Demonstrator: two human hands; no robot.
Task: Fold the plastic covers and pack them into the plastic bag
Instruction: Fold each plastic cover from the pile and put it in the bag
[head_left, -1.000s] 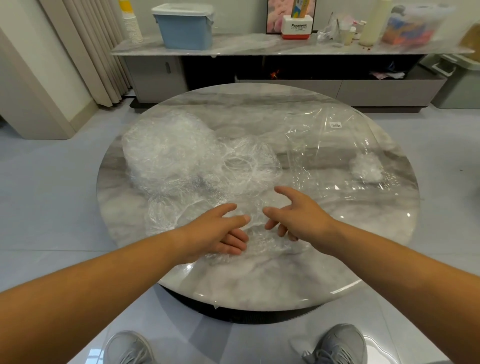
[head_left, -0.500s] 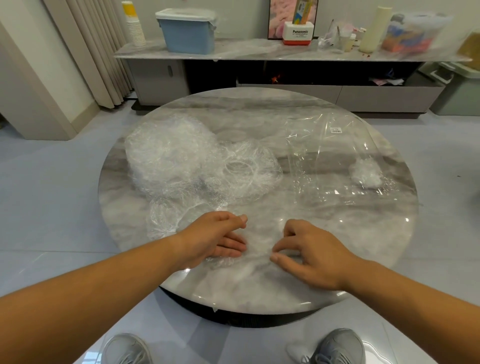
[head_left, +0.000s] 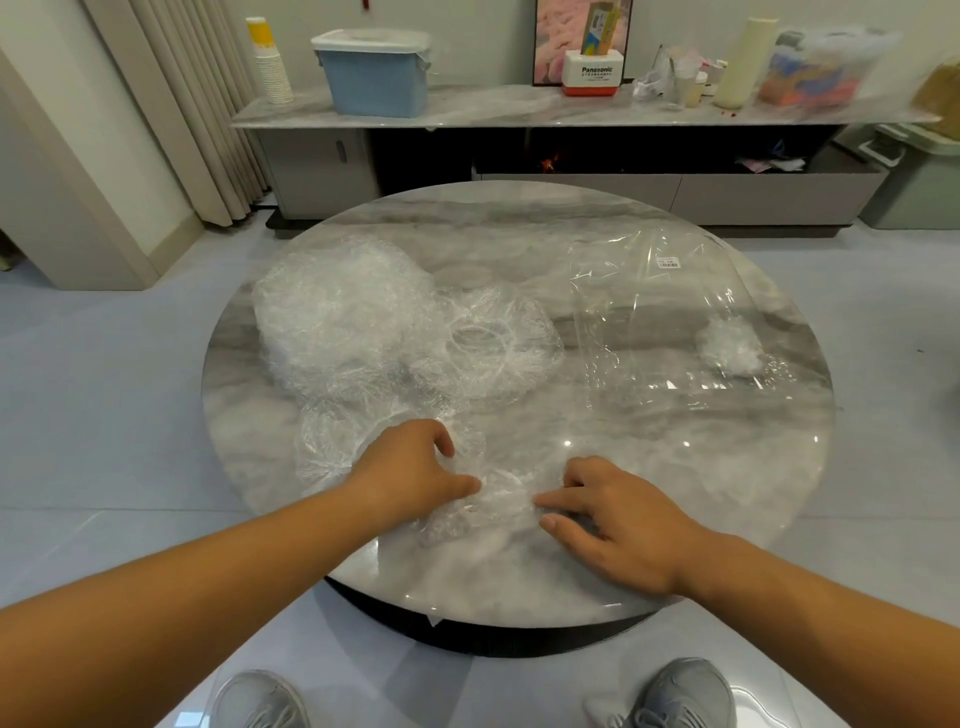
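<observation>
Bench (head_left: 519, 234) comes first, a round marble top filling the middle of the view. Across its 2 o'clock part lies the clear plastic bag (head_left: 649, 312), flat and glossy, with a small white label near its far edge. At 10 o'clock sits the heap of plastic covers (head_left: 337, 312), crinkled and piled high, and just beside it, toward the centre, lies a single loose cover (head_left: 488, 343) with its elastic ring facing up. Another flattened cover (head_left: 327, 441) is spread at 8 o'clock, partly under the left wrist. At 6 o'clock, near the bench's edge, the left hand (head_left: 410, 473) has its fingers curled and its thumb pushed into the crumpled cover (head_left: 488, 506), gripping one side. The right hand (head_left: 618, 525) pinches the opposite side between forefinger and thumb, other fingers bent. A small folded wad (head_left: 730, 345) rests at 3 o'clock, apparently inside the bag.
</observation>
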